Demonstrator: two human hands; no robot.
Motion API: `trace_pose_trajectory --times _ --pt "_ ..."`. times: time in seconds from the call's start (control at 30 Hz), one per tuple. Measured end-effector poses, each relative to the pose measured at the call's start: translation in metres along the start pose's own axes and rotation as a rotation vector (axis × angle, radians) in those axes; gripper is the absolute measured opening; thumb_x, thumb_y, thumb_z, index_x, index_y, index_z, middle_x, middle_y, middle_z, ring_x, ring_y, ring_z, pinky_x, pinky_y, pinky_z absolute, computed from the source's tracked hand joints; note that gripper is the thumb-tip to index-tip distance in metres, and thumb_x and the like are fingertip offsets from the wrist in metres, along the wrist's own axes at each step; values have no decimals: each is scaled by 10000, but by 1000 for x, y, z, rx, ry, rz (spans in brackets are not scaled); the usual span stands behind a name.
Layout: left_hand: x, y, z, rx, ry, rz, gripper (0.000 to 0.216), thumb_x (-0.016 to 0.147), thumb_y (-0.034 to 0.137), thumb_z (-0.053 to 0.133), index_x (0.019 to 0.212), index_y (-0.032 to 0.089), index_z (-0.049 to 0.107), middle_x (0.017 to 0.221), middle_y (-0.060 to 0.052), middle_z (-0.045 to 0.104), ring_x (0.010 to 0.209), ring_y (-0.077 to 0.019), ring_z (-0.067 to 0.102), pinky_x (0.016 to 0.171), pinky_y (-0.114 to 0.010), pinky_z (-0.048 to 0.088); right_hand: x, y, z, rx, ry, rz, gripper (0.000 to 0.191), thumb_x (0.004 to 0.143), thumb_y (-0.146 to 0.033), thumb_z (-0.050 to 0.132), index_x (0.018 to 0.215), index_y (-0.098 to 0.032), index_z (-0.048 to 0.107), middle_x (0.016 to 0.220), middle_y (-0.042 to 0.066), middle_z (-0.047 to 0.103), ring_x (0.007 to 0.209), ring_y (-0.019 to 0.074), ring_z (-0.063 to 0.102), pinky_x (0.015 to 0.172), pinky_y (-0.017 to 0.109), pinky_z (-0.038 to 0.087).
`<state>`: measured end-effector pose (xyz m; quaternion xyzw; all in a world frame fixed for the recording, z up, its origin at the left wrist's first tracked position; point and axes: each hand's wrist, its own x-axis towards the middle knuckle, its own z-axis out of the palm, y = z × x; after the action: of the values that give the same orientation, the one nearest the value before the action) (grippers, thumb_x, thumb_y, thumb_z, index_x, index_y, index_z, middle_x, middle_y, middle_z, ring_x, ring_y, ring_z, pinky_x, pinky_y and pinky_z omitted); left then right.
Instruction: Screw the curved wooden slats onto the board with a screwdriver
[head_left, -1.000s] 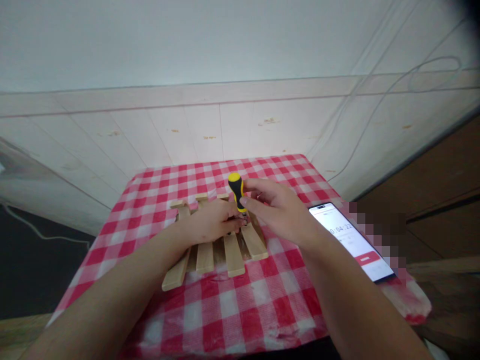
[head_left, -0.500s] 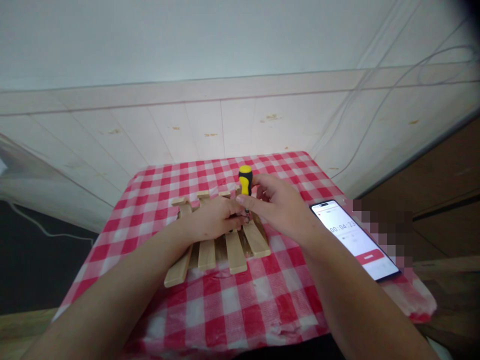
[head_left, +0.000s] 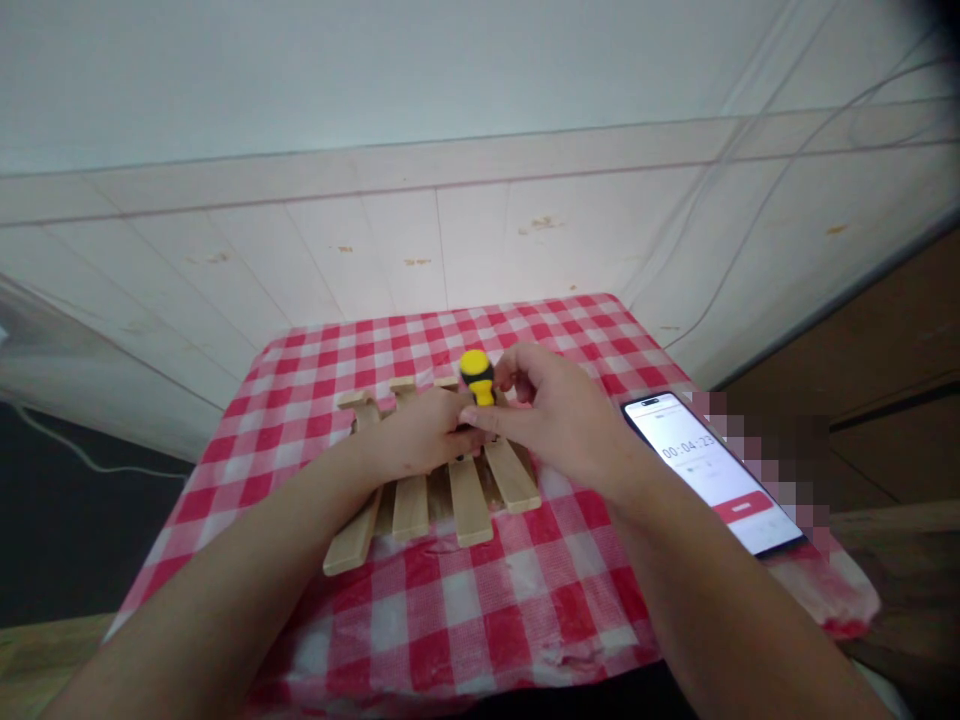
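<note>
A short screwdriver (head_left: 478, 378) with a yellow and black handle stands over the slats, its top tipped toward me. My right hand (head_left: 551, 410) grips its handle between thumb and fingers from the right. My left hand (head_left: 431, 430) lies across the wooden slats (head_left: 470, 505), its fingers bent in close below the screwdriver handle. What those fingertips pinch, if anything, is hidden. Several pale slats fan out toward me in a slatted wooden piece. The screwdriver's shaft and tip are covered by my fingers.
A red and white checked cloth (head_left: 420, 640) covers the table. To the right lies a phone (head_left: 705, 465) with a running timer on its lit screen. Behind the table rises a pale panelled wall (head_left: 480, 240), with a cable (head_left: 742, 240) hanging at the right.
The screwdriver handle has tilted toward me and shifted slightly left and down. My right hand's grip on it has changed a little; my left hand has stayed nearly in place.
</note>
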<state>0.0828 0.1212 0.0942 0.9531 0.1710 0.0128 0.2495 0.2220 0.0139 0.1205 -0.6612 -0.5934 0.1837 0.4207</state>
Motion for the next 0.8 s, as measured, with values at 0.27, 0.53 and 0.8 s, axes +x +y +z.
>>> trace_pose_trajectory --times 0.27,0.53,0.8 --pt "2 -1 -1 -59 -41 75 207 879 225 496 846 157 688 791 -25 701 699 -132 620 632 -219 459 0 1 2 144 1 14 359 741 -223 629 1087 -202 538 879 8 618 687 126 547 590 265 402" --pt "1 -3 2 -67 -19 93 218 879 234 490 902 148 689 824 -41 713 728 -143 632 684 -243 492 0 -2 1 82 -50 -82 209 865 -366 549 936 -181 612 838 19 637 717 140 557 610 269 394" --pt "2 0 -1 -26 -61 90 225 896 247 480 910 153 684 855 -41 714 749 -152 636 682 -248 482 2 3 2 -146 106 -47 246 768 -395 650 825 -202 509 724 7 575 614 142 492 534 270 316"
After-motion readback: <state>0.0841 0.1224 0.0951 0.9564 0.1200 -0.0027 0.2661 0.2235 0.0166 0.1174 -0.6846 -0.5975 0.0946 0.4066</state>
